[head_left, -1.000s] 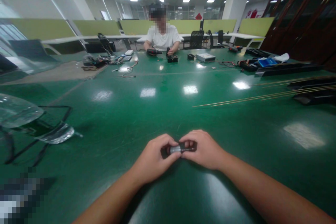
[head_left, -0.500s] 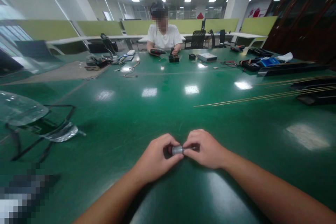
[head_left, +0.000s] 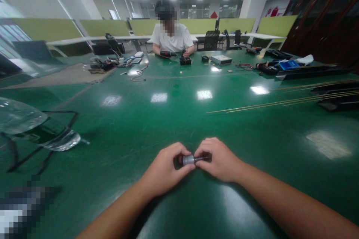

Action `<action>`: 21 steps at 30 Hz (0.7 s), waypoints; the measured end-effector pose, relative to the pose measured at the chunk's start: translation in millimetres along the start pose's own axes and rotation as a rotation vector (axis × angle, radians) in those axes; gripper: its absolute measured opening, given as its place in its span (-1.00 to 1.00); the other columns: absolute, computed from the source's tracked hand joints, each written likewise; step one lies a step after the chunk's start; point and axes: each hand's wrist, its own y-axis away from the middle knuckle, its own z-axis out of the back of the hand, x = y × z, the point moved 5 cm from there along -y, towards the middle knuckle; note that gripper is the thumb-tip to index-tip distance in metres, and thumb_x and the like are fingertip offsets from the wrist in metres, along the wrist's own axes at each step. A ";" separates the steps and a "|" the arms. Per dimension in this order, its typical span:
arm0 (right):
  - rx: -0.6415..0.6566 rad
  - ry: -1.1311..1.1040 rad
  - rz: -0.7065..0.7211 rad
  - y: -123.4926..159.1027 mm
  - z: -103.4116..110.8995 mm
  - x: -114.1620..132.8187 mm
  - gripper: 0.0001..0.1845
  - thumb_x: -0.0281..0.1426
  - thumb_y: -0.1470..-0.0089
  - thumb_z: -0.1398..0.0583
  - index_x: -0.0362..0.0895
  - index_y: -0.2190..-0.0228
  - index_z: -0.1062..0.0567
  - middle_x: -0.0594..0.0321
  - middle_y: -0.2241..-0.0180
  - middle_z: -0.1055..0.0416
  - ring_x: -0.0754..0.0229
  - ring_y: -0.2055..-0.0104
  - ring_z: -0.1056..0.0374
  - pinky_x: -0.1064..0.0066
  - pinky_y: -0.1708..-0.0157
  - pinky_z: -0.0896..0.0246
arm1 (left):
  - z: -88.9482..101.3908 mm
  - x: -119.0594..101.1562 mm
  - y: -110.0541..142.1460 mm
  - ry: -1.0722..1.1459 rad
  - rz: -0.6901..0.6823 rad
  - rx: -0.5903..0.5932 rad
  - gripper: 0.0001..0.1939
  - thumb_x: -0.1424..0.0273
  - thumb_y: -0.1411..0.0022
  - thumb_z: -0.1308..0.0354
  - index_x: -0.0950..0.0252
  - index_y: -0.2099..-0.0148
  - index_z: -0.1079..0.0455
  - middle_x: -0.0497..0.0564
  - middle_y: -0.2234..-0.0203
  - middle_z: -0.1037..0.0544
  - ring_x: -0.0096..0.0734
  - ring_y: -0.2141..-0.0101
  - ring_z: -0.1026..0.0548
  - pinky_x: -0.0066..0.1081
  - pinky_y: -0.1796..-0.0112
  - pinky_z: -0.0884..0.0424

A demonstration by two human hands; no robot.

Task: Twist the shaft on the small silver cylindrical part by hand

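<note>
My left hand [head_left: 169, 160] pinches a short silver metal cylinder [head_left: 188, 160] between thumb and fingers, low over the green table [head_left: 157, 119]. From the cylinder's right end a thin dark shaft [head_left: 200, 158] points to the right. Thumb and fingertips of my right hand [head_left: 220, 158] close around that shaft, close beside the cylinder. The two hands almost meet at the fingertips. The cylinder's left end is dark and partly covered by my left fingers, and I cannot make out its exact kind.
A large clear bottle [head_left: 36, 127] lies at the left, with a black wire frame around it. Thin brass-coloured rods [head_left: 252, 106] reach in from the right. Across the table a person [head_left: 172, 37] holds a power drill [head_left: 167, 53] by a black box [head_left: 185, 61]. Tools [head_left: 269, 68] lie at far right.
My right fingertips have shifted slightly on the shaft beside the cylinder. My left hand keeps its grip in about the same place. The person opposite leans slightly forward.
</note>
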 end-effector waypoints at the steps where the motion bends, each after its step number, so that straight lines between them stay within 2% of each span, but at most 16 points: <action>1: 0.002 -0.007 0.006 -0.2 0.4 0.0 -0.92 -0.46 0.00 -0.33 -0.11 0.39 -0.54 0.31 0.40 -0.49 0.20 0.28 -0.34 0.30 0.16 -0.10 | 0.0 0.0 0.0 0.002 0.000 0.000 -0.88 0.35 -0.19 -0.23 0.29 0.25 -0.41 -0.02 0.39 -0.48 -0.38 0.36 -0.43 -0.42 0.32 -0.32; 21: 0.019 -0.055 -0.010 0.6 4.7 -4.3 -0.94 -0.43 0.04 -0.36 -0.10 0.44 -0.57 0.29 0.42 -0.53 0.20 0.31 -0.37 0.34 0.22 -0.15 | 1.1 1.5 -0.1 0.021 0.004 0.009 -0.87 0.36 -0.19 -0.24 0.29 0.23 -0.41 -0.02 0.38 -0.47 -0.38 0.35 -0.43 -0.43 0.31 -0.32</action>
